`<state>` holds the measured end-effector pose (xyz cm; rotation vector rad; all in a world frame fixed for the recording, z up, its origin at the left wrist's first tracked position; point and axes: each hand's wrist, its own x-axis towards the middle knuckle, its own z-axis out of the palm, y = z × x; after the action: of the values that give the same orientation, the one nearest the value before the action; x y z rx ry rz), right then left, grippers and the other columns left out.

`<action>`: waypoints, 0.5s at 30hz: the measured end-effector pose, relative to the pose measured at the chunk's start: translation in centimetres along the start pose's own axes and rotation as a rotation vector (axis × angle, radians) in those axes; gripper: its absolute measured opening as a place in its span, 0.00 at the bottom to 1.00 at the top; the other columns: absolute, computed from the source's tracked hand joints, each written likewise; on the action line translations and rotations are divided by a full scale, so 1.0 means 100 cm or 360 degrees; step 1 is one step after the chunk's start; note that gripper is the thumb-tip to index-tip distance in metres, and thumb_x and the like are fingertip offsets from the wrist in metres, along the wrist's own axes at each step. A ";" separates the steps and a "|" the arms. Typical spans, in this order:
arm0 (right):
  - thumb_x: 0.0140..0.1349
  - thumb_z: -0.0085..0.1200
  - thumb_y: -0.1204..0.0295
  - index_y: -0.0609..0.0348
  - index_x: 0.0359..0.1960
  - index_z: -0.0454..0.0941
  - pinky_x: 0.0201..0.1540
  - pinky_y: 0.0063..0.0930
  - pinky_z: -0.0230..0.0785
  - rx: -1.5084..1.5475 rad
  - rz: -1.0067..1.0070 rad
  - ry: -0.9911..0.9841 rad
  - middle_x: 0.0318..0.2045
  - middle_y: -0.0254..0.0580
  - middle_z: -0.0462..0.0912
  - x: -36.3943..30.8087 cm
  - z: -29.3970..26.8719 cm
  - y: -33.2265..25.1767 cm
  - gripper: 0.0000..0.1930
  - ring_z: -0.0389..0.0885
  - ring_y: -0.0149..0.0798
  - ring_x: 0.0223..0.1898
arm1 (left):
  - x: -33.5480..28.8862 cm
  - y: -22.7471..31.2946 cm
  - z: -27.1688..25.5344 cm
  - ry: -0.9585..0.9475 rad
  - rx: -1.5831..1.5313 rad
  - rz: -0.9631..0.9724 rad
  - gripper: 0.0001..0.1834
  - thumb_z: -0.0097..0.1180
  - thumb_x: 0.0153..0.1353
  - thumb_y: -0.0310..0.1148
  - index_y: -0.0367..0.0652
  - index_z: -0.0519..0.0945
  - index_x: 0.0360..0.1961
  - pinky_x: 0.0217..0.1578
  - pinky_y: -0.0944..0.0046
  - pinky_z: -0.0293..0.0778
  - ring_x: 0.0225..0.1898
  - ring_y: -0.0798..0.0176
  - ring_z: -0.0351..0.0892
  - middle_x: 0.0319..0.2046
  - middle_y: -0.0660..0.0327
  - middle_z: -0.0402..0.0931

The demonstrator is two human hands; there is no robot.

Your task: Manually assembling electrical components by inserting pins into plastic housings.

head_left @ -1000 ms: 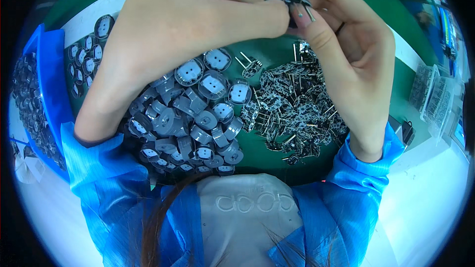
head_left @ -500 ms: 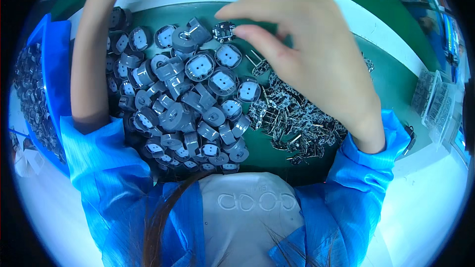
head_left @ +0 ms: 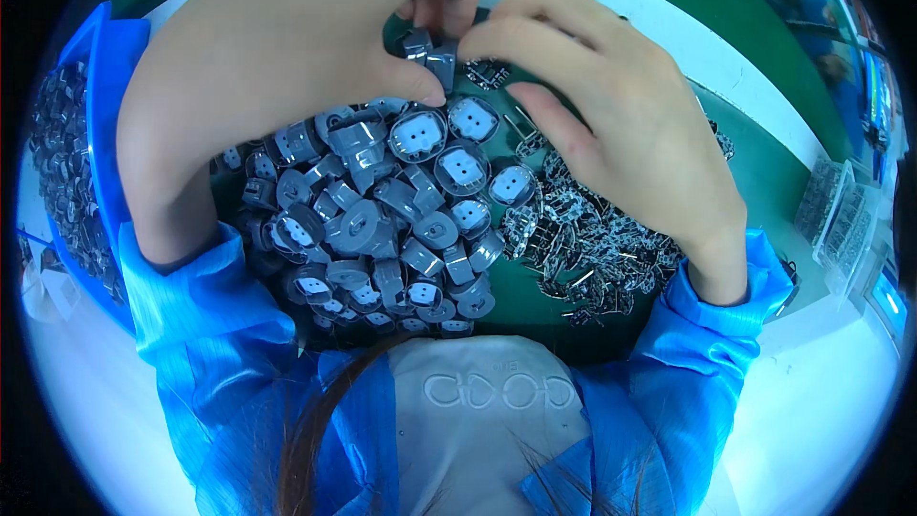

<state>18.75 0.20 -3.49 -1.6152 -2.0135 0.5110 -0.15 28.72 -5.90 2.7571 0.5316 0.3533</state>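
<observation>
My left hand reaches over the far end of a pile of grey plastic housings. Its fingers and thumb curl around one grey housing. Beside it, my right hand has its index finger and thumb on either side of a small black part with metal contacts. The right index fingertip is close to the left hand's housing; whether they touch is hard to see. Several housings show a pale oval face with two small holes. Below my right hand lies a heap of small metal-pinned parts.
At the left, a blue bin holds many dark grey pieces. Clear plastic boxes with small contents stand at the right. Green mat shows under both heaps, and a white ledge runs along the far side.
My left hand has come in from the far left edge to the top of the pile, around a grey housing. My right hand has moved slightly right along with the small black part.
</observation>
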 end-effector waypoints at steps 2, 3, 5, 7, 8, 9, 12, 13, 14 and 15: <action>0.56 0.60 0.82 0.58 0.38 0.78 0.41 0.38 0.74 0.0073 -0.0111 -0.0005 0.41 0.39 0.79 -0.002 -0.001 0.003 0.09 0.80 0.49 0.40 | 0.002 0.033 -0.007 -0.0078 -0.0088 -0.0009 0.15 0.68 0.59 0.29 0.37 0.82 0.45 0.40 0.54 0.84 0.37 0.52 0.84 0.47 0.51 0.79; 0.55 0.60 0.81 0.58 0.39 0.79 0.41 0.38 0.74 0.0075 -0.0150 -0.0076 0.40 0.39 0.79 -0.003 -0.001 0.005 0.10 0.81 0.49 0.40 | -0.010 0.035 -0.013 -0.0115 -0.0141 -0.0010 0.15 0.68 0.58 0.29 0.37 0.82 0.45 0.40 0.54 0.84 0.37 0.52 0.84 0.47 0.51 0.79; 0.55 0.61 0.81 0.58 0.39 0.79 0.40 0.38 0.74 0.0096 -0.0230 -0.0149 0.40 0.40 0.79 -0.001 -0.003 0.002 0.10 0.81 0.48 0.40 | -0.031 -0.010 -0.026 -0.0183 -0.0221 -0.0047 0.15 0.68 0.58 0.29 0.37 0.82 0.46 0.40 0.55 0.84 0.37 0.52 0.84 0.46 0.51 0.79; 0.55 0.62 0.80 0.59 0.38 0.80 0.39 0.36 0.74 -0.0024 -0.0166 -0.0200 0.38 0.40 0.80 0.000 -0.013 0.000 0.09 0.82 0.48 0.39 | -0.032 -0.030 -0.030 -0.0258 -0.0320 -0.0072 0.15 0.68 0.58 0.28 0.37 0.82 0.46 0.40 0.55 0.84 0.37 0.52 0.84 0.46 0.51 0.79; 0.55 0.62 0.80 0.59 0.38 0.80 0.39 0.36 0.74 -0.0007 -0.0203 -0.0200 0.38 0.40 0.80 -0.001 -0.014 -0.004 0.09 0.82 0.48 0.39 | -0.065 -0.078 -0.049 -0.0288 -0.0351 -0.0104 0.15 0.68 0.58 0.28 0.37 0.82 0.46 0.39 0.55 0.84 0.37 0.52 0.84 0.46 0.51 0.79; 0.54 0.63 0.79 0.60 0.37 0.81 0.39 0.35 0.74 -0.0033 -0.0067 -0.0106 0.37 0.41 0.81 -0.004 -0.016 0.000 0.08 0.82 0.47 0.37 | -0.048 -0.023 -0.039 -0.0332 -0.0429 -0.0075 0.15 0.68 0.58 0.28 0.37 0.82 0.46 0.39 0.55 0.84 0.37 0.52 0.84 0.46 0.51 0.79; 0.54 0.65 0.79 0.61 0.34 0.82 0.38 0.32 0.75 -0.0043 0.0137 0.0055 0.36 0.40 0.82 -0.016 -0.019 0.002 0.07 0.83 0.44 0.36 | -0.017 0.121 -0.028 -0.0440 -0.0615 -0.0044 0.15 0.68 0.58 0.27 0.37 0.82 0.46 0.39 0.55 0.84 0.37 0.52 0.84 0.46 0.51 0.79; 0.53 0.65 0.79 0.62 0.33 0.82 0.38 0.31 0.75 -0.0012 0.0201 0.0115 0.36 0.40 0.83 -0.018 -0.018 0.001 0.06 0.84 0.43 0.35 | -0.017 0.129 -0.029 -0.0475 -0.0668 -0.0055 0.15 0.68 0.58 0.27 0.37 0.82 0.46 0.39 0.55 0.85 0.37 0.52 0.84 0.46 0.51 0.79; 0.53 0.65 0.79 0.62 0.33 0.82 0.38 0.31 0.75 -0.0005 0.0194 0.0111 0.36 0.40 0.83 -0.020 -0.018 -0.001 0.06 0.84 0.43 0.35 | -0.016 0.143 -0.031 -0.0509 -0.0721 -0.0066 0.15 0.68 0.58 0.27 0.37 0.82 0.46 0.39 0.55 0.85 0.37 0.52 0.84 0.46 0.51 0.79; 0.53 0.65 0.80 0.62 0.34 0.82 0.39 0.30 0.75 0.0077 0.0161 0.0066 0.36 0.40 0.83 -0.021 -0.018 -0.002 0.07 0.84 0.42 0.36 | -0.021 0.146 -0.035 -0.0543 -0.0765 -0.0096 0.15 0.68 0.58 0.27 0.37 0.82 0.46 0.39 0.55 0.85 0.37 0.53 0.84 0.46 0.51 0.79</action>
<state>20.03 -1.92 -2.24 -1.6913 -1.8827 0.5544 1.61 15.92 1.94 2.2623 0.3791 -0.0112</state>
